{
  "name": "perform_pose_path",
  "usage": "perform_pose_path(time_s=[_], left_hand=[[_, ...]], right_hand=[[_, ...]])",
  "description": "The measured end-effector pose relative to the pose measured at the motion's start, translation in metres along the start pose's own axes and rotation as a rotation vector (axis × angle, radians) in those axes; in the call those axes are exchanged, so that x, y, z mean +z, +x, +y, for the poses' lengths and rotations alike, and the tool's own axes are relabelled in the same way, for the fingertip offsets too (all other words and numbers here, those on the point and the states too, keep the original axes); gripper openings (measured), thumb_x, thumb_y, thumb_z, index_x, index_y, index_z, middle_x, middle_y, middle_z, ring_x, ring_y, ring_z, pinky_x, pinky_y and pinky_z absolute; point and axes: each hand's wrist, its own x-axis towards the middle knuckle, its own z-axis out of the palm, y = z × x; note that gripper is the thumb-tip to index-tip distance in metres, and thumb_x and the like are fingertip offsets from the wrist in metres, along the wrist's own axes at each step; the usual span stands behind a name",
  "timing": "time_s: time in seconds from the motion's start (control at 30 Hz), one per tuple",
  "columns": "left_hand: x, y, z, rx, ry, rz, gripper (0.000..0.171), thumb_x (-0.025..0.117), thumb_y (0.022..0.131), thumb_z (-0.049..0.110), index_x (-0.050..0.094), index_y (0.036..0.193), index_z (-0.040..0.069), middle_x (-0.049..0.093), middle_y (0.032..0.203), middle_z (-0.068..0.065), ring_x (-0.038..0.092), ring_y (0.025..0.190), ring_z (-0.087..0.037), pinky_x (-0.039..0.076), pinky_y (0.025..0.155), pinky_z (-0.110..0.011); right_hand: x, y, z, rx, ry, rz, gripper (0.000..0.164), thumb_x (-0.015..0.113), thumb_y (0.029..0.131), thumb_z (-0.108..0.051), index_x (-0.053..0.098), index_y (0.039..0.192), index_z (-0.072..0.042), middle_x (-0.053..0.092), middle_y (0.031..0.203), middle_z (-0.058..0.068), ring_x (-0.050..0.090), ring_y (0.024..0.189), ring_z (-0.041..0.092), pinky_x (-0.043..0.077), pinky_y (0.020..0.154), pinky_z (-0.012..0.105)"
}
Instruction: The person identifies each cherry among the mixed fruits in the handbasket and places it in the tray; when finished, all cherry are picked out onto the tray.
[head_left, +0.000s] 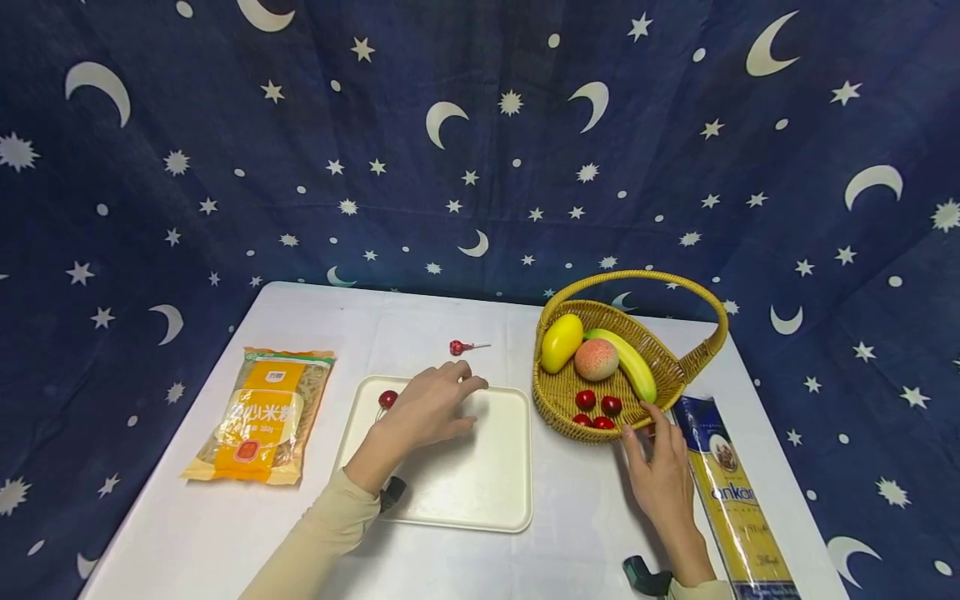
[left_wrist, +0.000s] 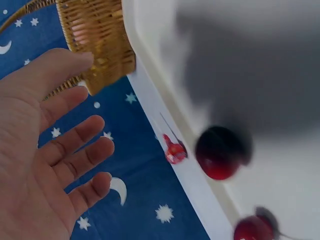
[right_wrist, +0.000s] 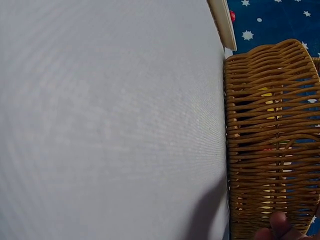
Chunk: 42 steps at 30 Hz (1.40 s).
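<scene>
My left hand (head_left: 431, 404) is over the white tray (head_left: 480, 527), its fingers spread with nothing between them. Beneath it, one dark red cherry (head_left: 387, 399) lies at the tray's back left. The left wrist view shows a second, blurred cherry (left_wrist: 218, 152) near the tray's rim, hidden by the hand in the head view. At the front right of the wicker basket (head_left: 555, 412), my right hand (head_left: 663, 471) grips the rim between thumb and fingers. Inside are a yellow mango-like fruit (head_left: 562, 343), a peach (head_left: 596, 360), a banana (head_left: 630, 362) and several cherries (head_left: 592, 408).
A red-wrapped lollipop (head_left: 459, 347) lies behind the tray. The orange bag of rice noodles (head_left: 258, 417) is on the left side of the white table (head_left: 570, 558). Right of the basket is a long yellow-and-blue pasta pack (head_left: 738, 508). A starry dark blue cloth (head_left: 480, 150) hangs behind.
</scene>
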Motion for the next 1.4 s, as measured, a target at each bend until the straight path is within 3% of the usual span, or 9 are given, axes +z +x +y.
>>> perform_pose_path(time_s=[0.23,0.5,0.77,1.13,1.4], left_hand=[[-0.001,0.029,0.019,0.085,0.011,0.038,0.04,0.077,0.091,0.035,0.072,0.129,0.022,0.068,0.112,0.0,0.065,0.097,-0.018,0.054,0.078,-0.035],[-0.002,0.064,0.048,0.166,0.026,0.002,0.041,0.076,0.095,0.034,0.071,0.134,0.021,0.068,0.117,-0.001,0.066,0.104,-0.016,0.057,0.084,-0.033],[-0.004,0.095,0.074,0.232,0.054,-0.036,0.037,0.072,0.098,0.033,0.072,0.133,0.022,0.068,0.113,0.002,0.063,0.099,-0.014,0.056,0.082,-0.029],[-0.002,0.14,0.106,0.266,0.054,-0.151,0.039,0.071,0.101,0.039,0.07,0.138,0.027,0.07,0.132,0.001,0.067,0.116,-0.013,0.061,0.086,-0.028],[0.005,0.17,0.118,0.244,0.063,-0.361,0.041,0.072,0.101,0.037,0.067,0.141,0.028,0.071,0.137,0.005,0.068,0.124,-0.014,0.06,0.098,-0.035]], right_hand=[[0.0,0.001,0.0,0.014,-0.004,-0.013,0.056,0.062,0.107,-0.037,0.046,0.157,-0.017,0.058,0.121,0.02,0.051,0.105,0.034,0.037,0.079,0.044],[-0.001,0.001,0.002,-0.006,-0.002,0.005,0.055,0.063,0.106,-0.035,0.047,0.156,-0.016,0.059,0.121,0.02,0.053,0.105,0.035,0.037,0.079,0.044],[-0.001,0.002,0.003,-0.008,-0.011,0.003,0.056,0.064,0.106,-0.035,0.047,0.156,-0.017,0.058,0.12,0.02,0.052,0.103,0.034,0.037,0.078,0.042],[-0.001,0.001,0.002,-0.006,-0.011,0.003,0.055,0.064,0.106,-0.037,0.048,0.156,-0.018,0.058,0.119,0.019,0.053,0.103,0.035,0.038,0.078,0.044],[-0.003,0.0,0.001,0.002,-0.012,0.001,0.054,0.064,0.106,-0.036,0.049,0.155,-0.019,0.058,0.118,0.019,0.053,0.103,0.035,0.039,0.077,0.044]])
